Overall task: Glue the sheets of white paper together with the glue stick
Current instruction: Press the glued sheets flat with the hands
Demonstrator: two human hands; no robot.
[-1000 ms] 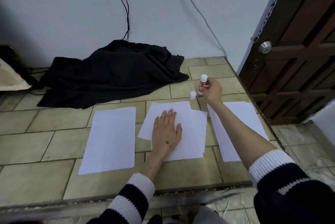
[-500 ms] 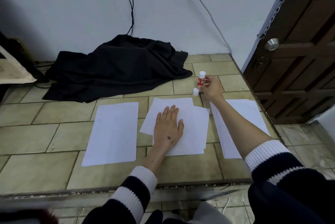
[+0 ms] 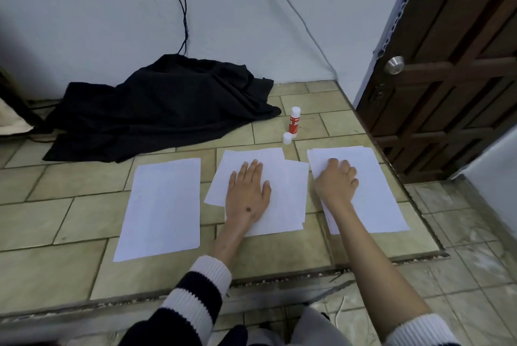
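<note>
White paper lies in three lots on the tan tiled floor [image 3: 70,205]: a single sheet at the left [image 3: 162,205], a skewed middle pile of white sheets [image 3: 285,194], and a right-hand stack of white sheets [image 3: 375,194]. The red glue stick with a white top [image 3: 294,121] stands upright on the tiles just beyond the middle pile, its small white cap [image 3: 287,138] on the floor beside it, neither one touched by a hand.

Judging by this, gluing is between strokes and a fresh sheet is being fetched. The left hand [image 3: 247,191] lies flat, fingers straight, pressing the middle pile. The right hand [image 3: 337,180] rests on the right-hand stack with fingers curled down onto the top sheet; whether its grip has actually pinched a sheet I cannot tell. Next it must peel off one sheet only and lay it squarely on the held pile.

A crumpled black cloth [image 3: 167,105] lies by the wall.
</note>
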